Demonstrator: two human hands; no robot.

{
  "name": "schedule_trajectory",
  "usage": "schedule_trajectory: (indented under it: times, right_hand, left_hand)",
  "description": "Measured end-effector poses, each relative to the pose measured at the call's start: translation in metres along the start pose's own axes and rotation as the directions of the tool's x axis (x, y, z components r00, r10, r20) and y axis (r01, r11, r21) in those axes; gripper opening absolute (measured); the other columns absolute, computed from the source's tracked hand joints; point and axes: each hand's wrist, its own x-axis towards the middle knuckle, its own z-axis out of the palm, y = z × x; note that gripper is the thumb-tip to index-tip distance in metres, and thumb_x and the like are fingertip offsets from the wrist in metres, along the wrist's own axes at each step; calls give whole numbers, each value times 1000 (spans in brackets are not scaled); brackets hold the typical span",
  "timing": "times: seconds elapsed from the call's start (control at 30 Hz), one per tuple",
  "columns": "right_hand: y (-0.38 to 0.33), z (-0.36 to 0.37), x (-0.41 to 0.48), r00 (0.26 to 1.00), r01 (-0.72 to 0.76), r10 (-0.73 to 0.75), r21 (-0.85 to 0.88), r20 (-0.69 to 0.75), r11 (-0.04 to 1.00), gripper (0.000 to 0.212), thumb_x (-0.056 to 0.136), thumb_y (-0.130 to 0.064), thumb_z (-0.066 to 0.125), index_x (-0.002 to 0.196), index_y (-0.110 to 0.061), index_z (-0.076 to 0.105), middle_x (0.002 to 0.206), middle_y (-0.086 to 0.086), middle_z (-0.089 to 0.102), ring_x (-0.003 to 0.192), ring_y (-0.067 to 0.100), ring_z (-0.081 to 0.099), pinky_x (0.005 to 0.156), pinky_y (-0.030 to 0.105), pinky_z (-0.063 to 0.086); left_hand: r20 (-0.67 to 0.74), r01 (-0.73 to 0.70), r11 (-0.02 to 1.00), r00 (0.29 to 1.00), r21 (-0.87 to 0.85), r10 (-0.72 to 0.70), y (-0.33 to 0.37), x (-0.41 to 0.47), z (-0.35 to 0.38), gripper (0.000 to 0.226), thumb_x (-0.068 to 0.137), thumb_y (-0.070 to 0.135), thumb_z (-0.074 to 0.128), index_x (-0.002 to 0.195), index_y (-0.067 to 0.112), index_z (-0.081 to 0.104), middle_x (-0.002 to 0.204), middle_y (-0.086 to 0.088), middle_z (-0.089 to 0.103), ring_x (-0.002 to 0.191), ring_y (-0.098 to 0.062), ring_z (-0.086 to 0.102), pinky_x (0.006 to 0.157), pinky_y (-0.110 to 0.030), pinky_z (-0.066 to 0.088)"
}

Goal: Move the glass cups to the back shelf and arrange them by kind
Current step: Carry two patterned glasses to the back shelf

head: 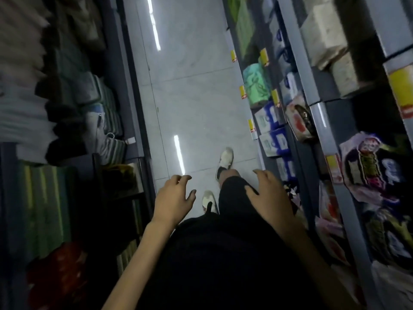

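Above dark clothing (pixel 223 253), the left hand (pixel 172 198) and right hand (pixel 268 195) are hovering empty, fingers (pixel 181 179) loosely curled, over the aisle floor (pixel 190 97).

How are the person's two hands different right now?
The bare left hand hangs over the shiny grey floor tiles; the bare right hand hangs over the black-clad knee. The left hand is on the side with green striped mats; the right hand is on the side with colourful packets. Both are empty, with fingers loosely curled.
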Motion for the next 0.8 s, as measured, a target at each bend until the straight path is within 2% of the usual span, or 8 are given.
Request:
schedule_trajectory:
  times: [0.27,0.5,0.67,0.8]
  right_hand:
    - [-74,-81,183,996,65,-67,32,53,997,61,95,-44,65,147,-17,49,145,10,50,127,30,54,103,43,49]
    - [-143,-171,326,991,129,-129,11,33,992,67,95,-50,62,150,-16,46,151,11,47,132,34,51,105,44,47]
    - [-175,-209,405,993,108,-109,43,40,993,81,94,-54,61,159,-15,31,157,13,40,138,35,46,110,45,44]
    - [-197,-230,469,995,58,-61,43,74,997,88,91,-65,58,160,-19,27,160,13,35,142,36,40,113,49,40]
  left_hand:
    - [-42,28,999,999,20,-27,8,169,-106,52,100,45,56,147,23,51,142,-5,54,125,-27,56,96,-45,52]
    - [-190,28,1000,981,-4,-28,38,308,-222,48,98,44,59,141,23,55,139,-3,57,117,-27,62,91,-45,55]
    - [-187,-34,999,981,42,42,59,396,-281,50,99,47,54,144,25,52,140,2,56,118,-24,60,95,-40,50]
    - [-162,-112,990,979,87,125,61,477,-325,52,97,47,55,143,24,53,138,1,58,121,-25,59,96,-40,48]
